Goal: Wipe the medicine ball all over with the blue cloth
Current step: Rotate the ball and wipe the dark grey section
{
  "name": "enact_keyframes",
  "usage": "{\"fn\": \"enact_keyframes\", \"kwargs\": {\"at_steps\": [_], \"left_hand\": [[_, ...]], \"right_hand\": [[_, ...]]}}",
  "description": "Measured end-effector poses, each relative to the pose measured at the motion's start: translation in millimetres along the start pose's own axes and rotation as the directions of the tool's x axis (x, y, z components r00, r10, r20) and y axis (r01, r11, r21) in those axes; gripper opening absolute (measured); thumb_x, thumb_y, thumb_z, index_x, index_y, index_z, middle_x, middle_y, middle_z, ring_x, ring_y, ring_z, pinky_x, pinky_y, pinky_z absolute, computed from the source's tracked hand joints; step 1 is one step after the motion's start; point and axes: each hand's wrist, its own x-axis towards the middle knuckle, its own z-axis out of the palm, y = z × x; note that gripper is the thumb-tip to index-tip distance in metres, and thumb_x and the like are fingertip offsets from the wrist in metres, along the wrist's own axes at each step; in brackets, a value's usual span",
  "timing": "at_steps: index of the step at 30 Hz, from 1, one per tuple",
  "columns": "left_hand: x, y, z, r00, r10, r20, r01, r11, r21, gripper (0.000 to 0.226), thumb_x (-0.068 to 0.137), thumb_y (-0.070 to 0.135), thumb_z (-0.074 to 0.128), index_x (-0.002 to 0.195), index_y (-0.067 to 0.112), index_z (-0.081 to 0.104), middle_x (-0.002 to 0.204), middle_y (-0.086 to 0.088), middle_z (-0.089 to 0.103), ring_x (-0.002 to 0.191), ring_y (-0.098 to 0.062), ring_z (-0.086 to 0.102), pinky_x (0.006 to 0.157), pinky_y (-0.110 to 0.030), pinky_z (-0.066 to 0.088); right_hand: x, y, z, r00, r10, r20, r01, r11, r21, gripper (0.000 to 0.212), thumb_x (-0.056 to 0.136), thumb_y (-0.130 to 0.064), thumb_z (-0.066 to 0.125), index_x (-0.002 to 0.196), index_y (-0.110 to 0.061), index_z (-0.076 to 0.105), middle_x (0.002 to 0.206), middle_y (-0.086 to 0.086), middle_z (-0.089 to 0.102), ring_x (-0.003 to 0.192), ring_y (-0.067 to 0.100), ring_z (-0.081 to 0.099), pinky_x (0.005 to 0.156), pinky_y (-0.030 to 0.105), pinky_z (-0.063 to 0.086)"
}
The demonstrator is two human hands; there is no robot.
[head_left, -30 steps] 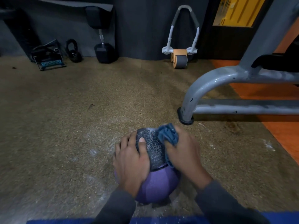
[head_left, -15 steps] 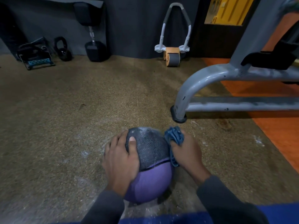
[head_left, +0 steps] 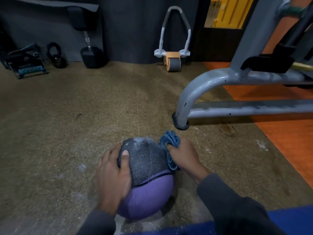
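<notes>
since a second ago the right hand (head_left: 183,156) has slid with the blue cloth (head_left: 170,147) from the top of the medicine ball (head_left: 146,178) down onto its right flank, and the left thumb has kept its place on the dark textured panel. right fingers (head_left: 171,147) are curled tight around the bunched cloth, pressing it against the ball's far right side, folds sticking out above the knuckles. left hand (head_left: 112,173) is spread flat on the ball's left side, thumb lying on the grey panel, fingers wrapped round the far edge. the ball, grey on top and purple below, sits on the speckled brown floor (head_left: 67,124), near a grey machine frame (head_left: 189,99) to its right. grey sleeves cover both forearms. against the far wall stand an ab roller (head_left: 172,62) and a dumbbell (head_left: 90,56).
</notes>
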Motion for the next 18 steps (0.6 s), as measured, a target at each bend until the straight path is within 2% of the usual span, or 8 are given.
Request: {"fn": "enact_keyframes", "kwargs": {"at_steps": [2, 3, 5, 8, 10, 12, 14, 18], "left_hand": [[-1, 0, -1, 1.0, 0.016, 0.004, -0.016, 1.0, 0.005, 0.059, 0.089, 0.053, 0.026, 0.134, 0.025, 0.053, 0.137, 0.004, 0.053, 0.127, -0.02, 0.046, 0.104, -0.049, 0.038], [-1, 1, 0, 1.0, 0.027, 0.002, -0.027, 1.0, 0.007, 0.059, 0.089, 0.053, 0.026, 0.133, 0.025, 0.053, 0.137, 0.004, 0.053, 0.126, -0.02, 0.046, 0.104, -0.049, 0.038], [-3, 2, 0, 0.999, 0.045, 0.004, -0.045, 0.999, 0.003, 0.059, 0.089, 0.053, 0.027, 0.132, 0.024, 0.054, 0.135, 0.004, 0.054, 0.126, -0.02, 0.047, 0.104, -0.048, 0.038], [-5, -2, -2, 0.998, 0.065, -0.012, -0.066, 0.997, -0.043, 0.056, 0.089, 0.049, 0.03, 0.13, 0.02, 0.056, 0.134, 0.002, 0.055, 0.124, -0.019, 0.047, 0.105, -0.044, 0.038], [-10, -6, -4, 0.997, 0.066, -0.035, -0.07, 0.993, -0.097, 0.056, 0.09, 0.048, 0.032, 0.13, 0.018, 0.057, 0.134, 0.002, 0.055, 0.125, -0.019, 0.047, 0.106, -0.045, 0.037], [-12, -8, -4, 0.996, 0.062, -0.057, -0.068, 0.99, -0.121, 0.056, 0.09, 0.049, 0.032, 0.13, 0.018, 0.057, 0.134, 0.002, 0.055, 0.125, -0.018, 0.047, 0.107, -0.045, 0.037], [-12, -7, -4, 0.997, 0.049, -0.062, -0.056, 0.991, -0.119, 0.057, 0.089, 0.051, 0.032, 0.129, 0.02, 0.058, 0.134, 0.003, 0.056, 0.125, -0.018, 0.047, 0.107, -0.043, 0.037], [-6, -3, -6, 0.999, 0.044, -0.016, -0.045, 0.993, -0.113, 0.054, 0.089, 0.047, 0.033, 0.131, 0.022, 0.057, 0.135, 0.003, 0.056, 0.126, -0.019, 0.047, 0.107, -0.04, 0.035]], "right_hand": [[-1, 5, 2, 0.999, 0.047, 0.005, -0.047, 0.998, 0.048, 0.019, 0.089, -0.03, 0.066, 0.076, -0.032, 0.052, 0.076, -0.014, 0.057, 0.082, 0.02, 0.063, 0.075, 0.035, 0.051], [-6, 5, 3, 0.999, 0.022, -0.024, -0.021, 0.999, 0.029, 0.013, 0.087, -0.032, 0.067, 0.081, -0.031, 0.056, 0.077, -0.015, 0.058, 0.079, 0.017, 0.061, 0.073, 0.033, 0.05], [-20, 4, 9, 0.988, -0.115, -0.102, 0.114, 0.993, -0.013, 0.014, 0.083, -0.036, 0.066, 0.095, -0.034, 0.06, 0.079, -0.015, 0.06, 0.074, 0.01, 0.058, 0.066, 0.029, 0.042], [-39, -2, 20, 0.923, -0.355, -0.145, 0.35, 0.935, -0.06, 0.017, 0.074, -0.037, 0.058, 0.09, -0.04, 0.053, 0.077, -0.019, 0.058, 0.071, -0.003, 0.053, 0.058, 0.021, 0.037], [-34, -3, 20, 0.954, -0.268, -0.133, 0.273, 0.962, 0.018, 0.011, 0.078, -0.034, 0.062, 0.085, -0.039, 0.055, 0.073, -0.017, 0.061, 0.068, -0.002, 0.056, 0.056, 0.021, 0.037], [-18, 4, 18, 0.995, -0.057, -0.079, 0.071, 0.982, 0.178, 0.01, 0.084, -0.028, 0.066, 0.081, -0.036, 0.06, 0.071, -0.014, 0.064, 0.069, 0.008, 0.062, 0.057, 0.024, 0.042], [-6, 14, 16, 0.996, 0.084, -0.039, -0.072, 0.969, 0.238, 0.007, 0.088, -0.026, 0.065, 0.083, -0.028, 0.062, 0.074, -0.011, 0.064, 0.074, 0.016, 0.065, 0.065, 0.03, 0.049], [-3, 21, 20, 0.983, 0.173, -0.067, -0.144, 0.939, 0.311, 0.014, 0.087, -0.028, 0.066, 0.077, -0.032, 0.057, 0.078, -0.012, 0.063, 0.077, 0.016, 0.064, 0.072, 0.036, 0.052]]}}
